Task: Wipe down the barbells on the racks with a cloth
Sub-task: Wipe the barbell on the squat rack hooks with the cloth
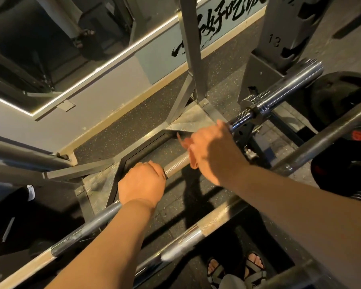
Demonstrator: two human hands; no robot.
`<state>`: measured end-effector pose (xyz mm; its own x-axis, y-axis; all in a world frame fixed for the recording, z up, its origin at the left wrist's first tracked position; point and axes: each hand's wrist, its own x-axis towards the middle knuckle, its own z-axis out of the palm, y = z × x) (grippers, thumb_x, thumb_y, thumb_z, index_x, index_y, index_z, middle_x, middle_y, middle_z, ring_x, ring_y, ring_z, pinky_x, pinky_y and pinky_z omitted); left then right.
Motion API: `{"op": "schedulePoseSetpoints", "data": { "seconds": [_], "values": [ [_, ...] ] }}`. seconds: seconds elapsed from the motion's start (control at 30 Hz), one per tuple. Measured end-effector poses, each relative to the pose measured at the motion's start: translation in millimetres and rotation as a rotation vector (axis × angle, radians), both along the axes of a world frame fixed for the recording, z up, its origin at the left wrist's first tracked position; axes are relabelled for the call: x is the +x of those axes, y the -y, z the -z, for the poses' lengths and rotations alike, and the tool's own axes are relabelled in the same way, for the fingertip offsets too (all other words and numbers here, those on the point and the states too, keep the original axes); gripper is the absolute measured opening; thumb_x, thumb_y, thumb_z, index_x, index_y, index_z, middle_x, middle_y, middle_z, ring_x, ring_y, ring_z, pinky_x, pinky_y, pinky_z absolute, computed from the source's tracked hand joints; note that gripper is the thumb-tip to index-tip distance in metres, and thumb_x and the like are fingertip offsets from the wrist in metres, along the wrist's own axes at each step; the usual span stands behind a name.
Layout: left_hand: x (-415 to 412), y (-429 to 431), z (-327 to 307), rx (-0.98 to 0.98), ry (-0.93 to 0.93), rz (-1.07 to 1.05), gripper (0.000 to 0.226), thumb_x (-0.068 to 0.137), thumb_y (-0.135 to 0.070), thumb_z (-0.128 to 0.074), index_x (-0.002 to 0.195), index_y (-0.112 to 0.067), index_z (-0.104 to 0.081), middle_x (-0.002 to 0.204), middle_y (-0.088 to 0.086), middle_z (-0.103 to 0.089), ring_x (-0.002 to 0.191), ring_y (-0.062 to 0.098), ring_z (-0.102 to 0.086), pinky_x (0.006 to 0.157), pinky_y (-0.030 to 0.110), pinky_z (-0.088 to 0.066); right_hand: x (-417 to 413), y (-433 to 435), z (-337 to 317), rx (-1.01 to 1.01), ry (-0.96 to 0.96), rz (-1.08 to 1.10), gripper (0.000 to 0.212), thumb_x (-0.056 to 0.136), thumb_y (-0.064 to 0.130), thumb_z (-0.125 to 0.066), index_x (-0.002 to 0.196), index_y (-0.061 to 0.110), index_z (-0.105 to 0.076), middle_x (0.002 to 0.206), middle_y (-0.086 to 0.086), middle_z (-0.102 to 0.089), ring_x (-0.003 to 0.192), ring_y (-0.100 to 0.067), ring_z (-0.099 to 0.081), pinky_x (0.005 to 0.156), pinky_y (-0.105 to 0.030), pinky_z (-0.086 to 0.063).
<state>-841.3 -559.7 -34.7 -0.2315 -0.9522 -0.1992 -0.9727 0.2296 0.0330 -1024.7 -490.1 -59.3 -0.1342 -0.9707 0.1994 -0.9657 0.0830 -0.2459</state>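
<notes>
Left hand (142,184), just beyond a second barbell (196,232) lying closer to the body, curls its fingers over the barbell (176,165) under work and steadies it. Past a short bare stretch of knurling, the right hand (214,152) wraps round the same shaft with an orange cloth (189,147) bunched under its palm, a corner poking out on its left side. This looks like the wiping step, mid-shaft. Beyond the right hand's fingertips the shaft runs on to the collar and chrome sleeve (290,84), beside the rack upright (279,38). Next, I judge, the orange cloth should slide outward to the collar under firm grip while the left hand stops the bar rolling.
</notes>
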Motion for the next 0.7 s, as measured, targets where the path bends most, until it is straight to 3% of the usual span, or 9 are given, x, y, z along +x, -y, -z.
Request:
{"op": "schedulePoseSetpoints", "data": {
  "seconds": [0.07, 0.17, 0.23, 0.37, 0.47, 0.53, 0.6, 0.7],
  "values": [
    [-0.9, 1.8, 3.3, 0.004, 0.006, -0.025, 0.046, 0.106, -0.033, -0.030, 0.083, -0.012, -0.063, 0.086, 0.007, -0.065, 0.082, 0.032, -0.064, 0.071, 0.036, -0.045, -0.1, -5.3, 4.4, 0.001, 0.088, -0.128, 0.016, 0.102, 0.029, -0.048, 0.102, 0.019, -0.061, 0.092, 0.002, -0.058, 0.087, -0.021, -0.053, 0.100, -0.039, -0.037],
    [-0.6, 2.6, 5.4, 0.002, 0.010, -0.046, 0.045, 0.106, -0.034, -0.029, 0.080, -0.014, -0.061, 0.095, 0.012, -0.069, 0.091, 0.036, -0.066, 0.074, 0.037, -0.044, -39.0, -5.2, -1.8, 0.104, -0.039, -0.314, 0.013, 0.102, 0.026, -0.051, 0.104, 0.019, -0.061, 0.099, 0.002, -0.058, 0.091, -0.019, -0.053, 0.101, -0.040, -0.040],
    [-0.3, 2.6, 6.1, 0.005, -0.003, -0.048, 0.047, 0.106, -0.035, -0.029, 0.079, -0.014, -0.061, 0.092, 0.012, -0.068, 0.088, 0.035, -0.066, 0.073, 0.036, -0.043, -65.0, -3.1, -6.0, 0.142, -0.046, -0.225, 0.010, 0.101, 0.024, -0.053, 0.094, 0.018, -0.056, 0.096, -0.002, -0.056, 0.090, -0.020, -0.052, 0.104, -0.046, -0.042],
    [0.6, 1.9, 5.4, -0.009, -0.018, -0.028, 0.048, 0.107, -0.035, -0.027, 0.077, -0.016, -0.060, 0.084, 0.008, -0.063, 0.077, 0.031, -0.059, 0.070, 0.035, -0.042, -64.5, -3.3, -8.5, 0.157, 0.136, 0.144, 0.030, 0.103, 0.029, -0.038, 0.121, 0.011, -0.054, 0.122, -0.010, -0.059, 0.125, -0.026, -0.052, 0.125, -0.047, -0.021],
    [1.2, 1.5, 5.8, -0.017, -0.016, -0.014, 0.047, 0.107, -0.035, -0.026, 0.077, -0.017, -0.057, 0.082, 0.006, -0.060, 0.076, 0.029, -0.059, 0.069, 0.035, -0.039, -27.3, -11.0, -4.3, 0.076, 0.184, 0.122, 0.022, 0.099, 0.019, -0.054, 0.119, 0.011, -0.057, 0.123, -0.011, -0.058, 0.134, -0.033, -0.045, 0.124, -0.058, -0.019],
    [1.9, 1.0, 6.3, -0.021, -0.017, -0.013, 0.048, 0.107, -0.035, -0.026, 0.075, -0.018, -0.056, 0.081, 0.005, -0.060, 0.074, 0.028, -0.057, 0.069, 0.034, -0.038, -27.6, -16.3, -1.1, 0.145, 0.165, 0.030, 0.031, 0.097, 0.014, -0.056, 0.127, 0.008, -0.055, 0.131, -0.011, -0.055, 0.141, -0.031, -0.039, 0.125, -0.056, -0.019],
    [1.4, 0.9, 6.3, -0.019, -0.014, -0.024, 0.047, 0.107, -0.035, -0.026, 0.073, -0.019, -0.055, 0.077, 0.004, -0.057, 0.070, 0.026, -0.054, 0.068, 0.034, -0.037, -51.3, -14.3, -6.8, 0.227, 0.128, -0.014, 0.041, 0.099, 0.019, -0.054, 0.139, 0.010, -0.049, 0.139, -0.009, -0.049, 0.142, -0.026, -0.036, 0.126, -0.049, -0.019],
    [1.9, 2.1, 7.9, -0.017, -0.008, -0.036, 0.048, 0.106, -0.035, -0.027, 0.071, -0.017, -0.055, 0.076, 0.004, -0.056, 0.070, 0.027, -0.052, 0.067, 0.034, -0.037, -75.7, -11.1, -21.9, 0.323, 0.237, 0.125, 0.035, 0.109, 0.028, -0.036, 0.140, 0.014, -0.043, 0.144, -0.007, -0.044, 0.143, -0.023, -0.034, 0.123, -0.042, -0.022]
  ]
}}
